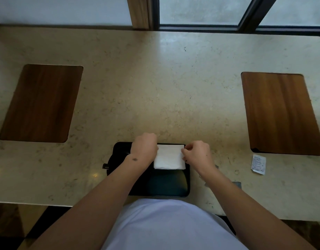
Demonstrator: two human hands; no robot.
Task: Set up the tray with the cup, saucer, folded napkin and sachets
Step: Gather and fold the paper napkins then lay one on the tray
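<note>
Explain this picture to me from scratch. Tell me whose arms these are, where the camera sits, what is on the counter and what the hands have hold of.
There is no machine here: a person wears a camera on the head, looking down at their own bare arms. The left hand and the right hand each hold a side edge of a white folded napkin, which lies on a black tray at the counter's near edge. To the right lies a small printed sachet. Two wooden boards sit further out, one left, one right. No cup or saucer shows.

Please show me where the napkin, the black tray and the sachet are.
napkin (169, 156), head view, centre of the white fold.
black tray (166, 184), head view, bare near part.
sachet (258, 164), head view, its middle, on the counter.
</note>
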